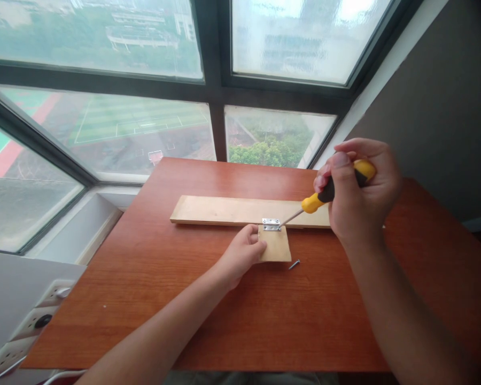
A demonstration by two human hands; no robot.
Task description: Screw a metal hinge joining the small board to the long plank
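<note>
My right hand point(363, 192) is wrapped round the yellow and black handle of a screwdriver point(313, 203). Its shaft slants down to the left, and the tip meets the right side of a silver hinge point(271, 224). That hinge spans the joint between a long pale wooden board point(224, 209) and a small square wooden piece point(276, 247). With thumb and fingers, my left hand point(246, 251) grips the small piece by its left edge. A loose screw point(294, 264) lies on the table just right of and below the small piece.
The reddish-brown wooden table point(152, 310) stands against large windows with dark frames point(216, 80). White wall sockets point(36, 321) with plugs and cables are at the lower left. A grey wall point(433, 133) rises on the right.
</note>
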